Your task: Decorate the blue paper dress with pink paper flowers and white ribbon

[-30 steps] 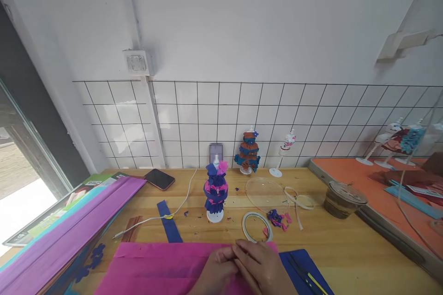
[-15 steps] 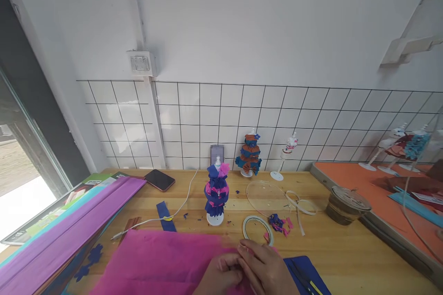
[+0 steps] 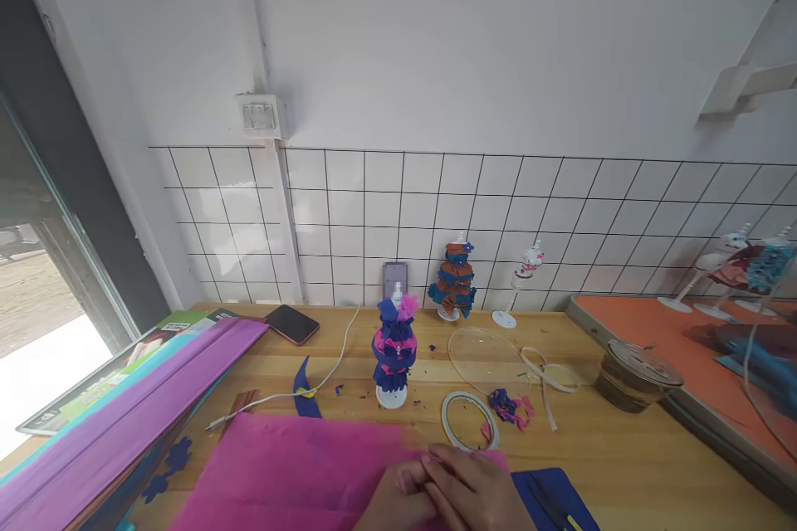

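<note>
At the bottom of the view my left hand (image 3: 398, 502) and my right hand (image 3: 476, 489) lie side by side, fingers pinched together on the far edge of a magenta crepe paper sheet (image 3: 292, 469). The sheet spreads over the wooden table (image 3: 623, 456) in front of me. Just beyond it stands a small doll on a white base, dressed in blue and pink paper ruffles (image 3: 393, 353). A tape ring (image 3: 470, 421) lies right above my right hand. Dark blue paper (image 3: 548, 494) shows at my right.
Purple and teal paper rolls (image 3: 118, 423) lie at the left, a phone (image 3: 291, 323) and a white cable (image 3: 324, 373) behind. A brown-and-blue doll (image 3: 457, 280), a clear lid (image 3: 486, 348), paper scraps (image 3: 510, 408), a lidded cup (image 3: 638, 363) and an orange tray (image 3: 672, 323) stand further back and right.
The view has drifted a little, so everything sits slightly rightward. The magenta sheet's far edge has shifted and blurred while my hands stay pinched on it.
</note>
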A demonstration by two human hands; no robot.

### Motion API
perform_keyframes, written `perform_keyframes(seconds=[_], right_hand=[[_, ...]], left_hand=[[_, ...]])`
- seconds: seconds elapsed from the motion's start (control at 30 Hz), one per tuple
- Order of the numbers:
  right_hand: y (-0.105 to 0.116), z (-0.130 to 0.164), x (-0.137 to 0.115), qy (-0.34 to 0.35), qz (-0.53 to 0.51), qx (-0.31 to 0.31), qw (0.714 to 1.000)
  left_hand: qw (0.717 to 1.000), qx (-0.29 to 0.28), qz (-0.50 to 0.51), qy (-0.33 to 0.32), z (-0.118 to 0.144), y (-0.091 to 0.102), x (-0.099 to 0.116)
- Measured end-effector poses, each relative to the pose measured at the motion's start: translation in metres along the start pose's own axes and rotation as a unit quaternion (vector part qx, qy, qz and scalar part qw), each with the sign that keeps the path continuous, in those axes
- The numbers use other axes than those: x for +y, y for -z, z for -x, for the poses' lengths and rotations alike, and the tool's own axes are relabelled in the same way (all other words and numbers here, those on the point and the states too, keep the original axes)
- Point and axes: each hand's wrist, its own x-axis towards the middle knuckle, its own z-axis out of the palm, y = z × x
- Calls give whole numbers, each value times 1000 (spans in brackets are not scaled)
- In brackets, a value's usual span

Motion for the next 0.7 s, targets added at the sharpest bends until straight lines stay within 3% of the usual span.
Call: perform_keyframes(seconds=[0.3,0.53,0.7], right_hand=[[-1,2,2,-23,-22,7,999],[8,3,-3,-116,-67,1,991],[9,5,-2,-216,-171,-54,960]], left_hand=[[1000,-7,-21,-19,3,-1,4],[998,10,-57,-8,10,-9,17],[994,13,-108,-24,13,-11,17]])
